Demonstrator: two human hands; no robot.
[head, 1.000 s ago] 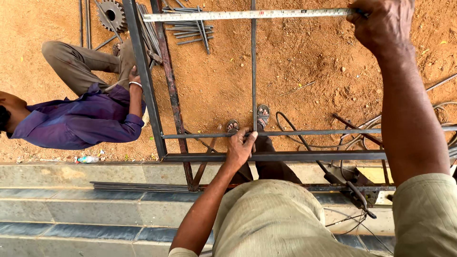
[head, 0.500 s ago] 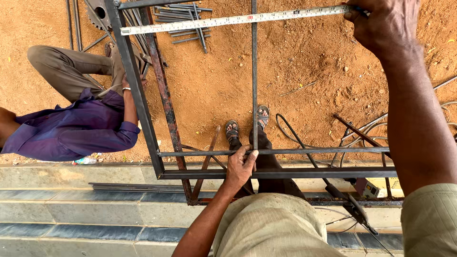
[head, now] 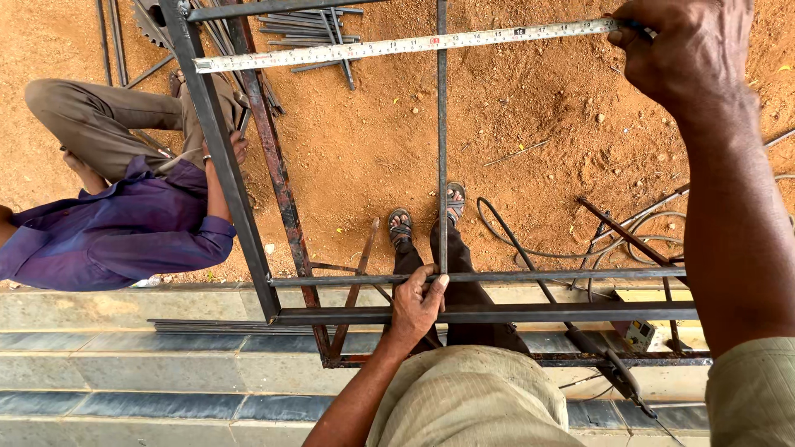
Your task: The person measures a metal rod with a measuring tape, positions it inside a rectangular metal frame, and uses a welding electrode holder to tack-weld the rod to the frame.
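Note:
My left hand (head: 418, 305) grips the lower end of a thin vertical steel bar (head: 441, 149), right where it meets the horizontal rails of a dark metal frame (head: 224, 174). My right hand (head: 683, 50), at the top right, holds the case end of a measuring tape (head: 397, 45). The tape blade runs left across the frame to its thick left upright. My sandalled feet (head: 426, 217) stand on the reddish dirt inside the frame.
A person in a purple shirt (head: 116, 232) crouches at the left with one hand on the frame's upright. Loose metal rods (head: 310, 21) lie on the dirt at the top. Cables (head: 538, 248) curl at the right. Tiled steps (head: 124, 364) run along the bottom.
The frame and the crouching person sit lower and further right in view as my head shifted. Both hands keep their holds on the bar and the tape.

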